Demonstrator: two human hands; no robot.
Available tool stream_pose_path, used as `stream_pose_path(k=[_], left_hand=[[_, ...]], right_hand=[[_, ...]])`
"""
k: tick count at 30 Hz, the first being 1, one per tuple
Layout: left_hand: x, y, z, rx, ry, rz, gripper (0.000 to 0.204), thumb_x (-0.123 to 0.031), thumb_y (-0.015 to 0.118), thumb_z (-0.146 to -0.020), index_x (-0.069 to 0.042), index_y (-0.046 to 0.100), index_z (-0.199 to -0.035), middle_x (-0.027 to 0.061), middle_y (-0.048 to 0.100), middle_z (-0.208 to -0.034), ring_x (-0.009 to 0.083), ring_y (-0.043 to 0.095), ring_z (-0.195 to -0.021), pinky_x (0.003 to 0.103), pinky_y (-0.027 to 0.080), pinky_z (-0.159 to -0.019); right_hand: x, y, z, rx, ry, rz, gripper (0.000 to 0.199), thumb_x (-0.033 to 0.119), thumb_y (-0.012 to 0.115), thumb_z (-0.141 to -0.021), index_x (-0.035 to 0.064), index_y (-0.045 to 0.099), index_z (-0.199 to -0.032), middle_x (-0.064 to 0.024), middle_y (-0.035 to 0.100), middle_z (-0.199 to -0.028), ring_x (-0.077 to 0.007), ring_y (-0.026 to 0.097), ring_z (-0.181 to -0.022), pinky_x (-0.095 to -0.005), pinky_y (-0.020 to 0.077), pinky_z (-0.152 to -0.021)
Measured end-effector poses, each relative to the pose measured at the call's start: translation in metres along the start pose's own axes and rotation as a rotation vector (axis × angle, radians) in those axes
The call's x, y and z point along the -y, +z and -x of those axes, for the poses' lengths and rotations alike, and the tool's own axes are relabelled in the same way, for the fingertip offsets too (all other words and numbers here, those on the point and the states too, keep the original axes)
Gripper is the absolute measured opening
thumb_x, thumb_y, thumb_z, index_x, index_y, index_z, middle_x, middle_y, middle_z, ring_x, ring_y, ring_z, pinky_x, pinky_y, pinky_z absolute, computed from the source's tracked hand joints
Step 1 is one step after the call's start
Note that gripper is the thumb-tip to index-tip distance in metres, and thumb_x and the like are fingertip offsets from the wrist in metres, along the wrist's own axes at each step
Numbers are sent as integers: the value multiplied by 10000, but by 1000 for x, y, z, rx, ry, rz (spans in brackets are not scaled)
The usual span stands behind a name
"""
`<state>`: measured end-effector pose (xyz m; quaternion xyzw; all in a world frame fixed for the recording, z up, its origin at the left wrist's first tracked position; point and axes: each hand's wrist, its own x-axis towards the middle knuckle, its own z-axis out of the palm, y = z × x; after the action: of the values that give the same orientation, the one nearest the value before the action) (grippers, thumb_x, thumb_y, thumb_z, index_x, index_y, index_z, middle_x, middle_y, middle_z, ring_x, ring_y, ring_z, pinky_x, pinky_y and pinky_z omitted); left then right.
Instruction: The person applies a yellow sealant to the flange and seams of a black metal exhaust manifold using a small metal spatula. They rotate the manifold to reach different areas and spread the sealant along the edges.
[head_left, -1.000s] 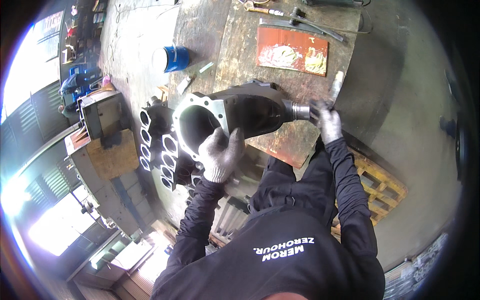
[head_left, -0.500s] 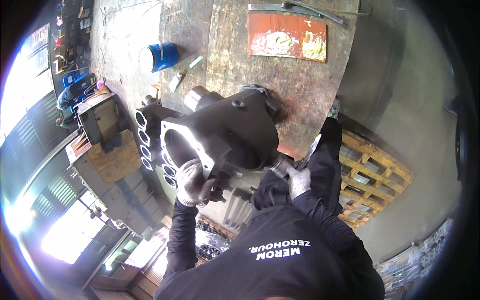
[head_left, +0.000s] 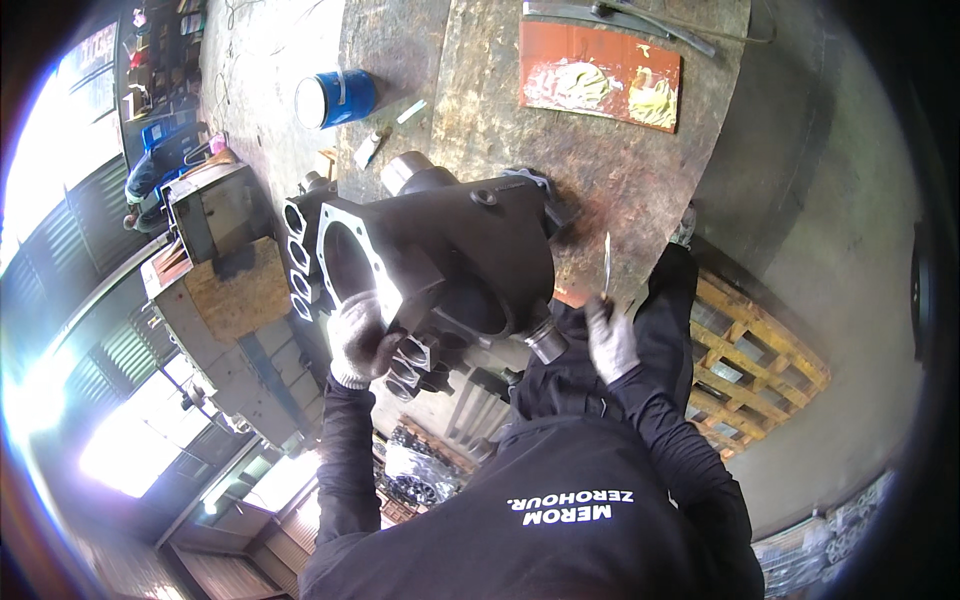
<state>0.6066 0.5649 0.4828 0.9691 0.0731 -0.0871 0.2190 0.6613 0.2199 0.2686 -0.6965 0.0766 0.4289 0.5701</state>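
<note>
A large black cast metal housing (head_left: 450, 240) lies on the bench, its pale machined flange (head_left: 345, 225) facing left. My left hand (head_left: 360, 338), in a light work glove with a dark palm, grips the lower edge of this flange. A silvery pipe stub (head_left: 545, 342) sticks out of the housing toward me. Just right of the stub, my gloved right hand (head_left: 612, 342) is closed round what looks like a putty knife (head_left: 607, 262). Its thin blade points away from me, apart from the housing; the handle is hidden in my fingers.
On the worn bench (head_left: 470, 110) are a blue can (head_left: 348, 97), a small tube (head_left: 368, 150) and a red-brown board (head_left: 545, 50) with yellowish paste. Metal bars (head_left: 660, 25) lie behind it. A wooden pallet (head_left: 765, 360) is on the floor to the right; a person (head_left: 150, 180) is far left.
My right hand has moved away from the pipe stub, slightly right and farther off, and the blade has turned to point straight away from me. My left hand keeps its grip on the flange.
</note>
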Motion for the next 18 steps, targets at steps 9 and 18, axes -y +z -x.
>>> stream_pose_path(k=[9, 18], left_hand=[[-17, 3, 6, -60, -192, -10, 366, -327, 655, -939, 31, 704, -998, 201, 705, -919, 426, 695, -905, 474, 542, -845], [3, 27, 31, -247, -264, -134, 543, -481, 585, -1000, 41, 642, -1136, 197, 656, -1074, 375, 621, -1032, 468, 484, -923]], right_hand=[[17, -99, -183, -307, -391, 775, 528, 394, 592, -1013, 262, 463, -1507, -183, 692, -1174, -375, 721, -937, -498, 588, -761], [30, -138, -243, -293, -316, 1102, 410, 321, 637, -969, 285, 628, -1378, -87, 648, -1165, -328, 687, -975, -479, 571, -824]])
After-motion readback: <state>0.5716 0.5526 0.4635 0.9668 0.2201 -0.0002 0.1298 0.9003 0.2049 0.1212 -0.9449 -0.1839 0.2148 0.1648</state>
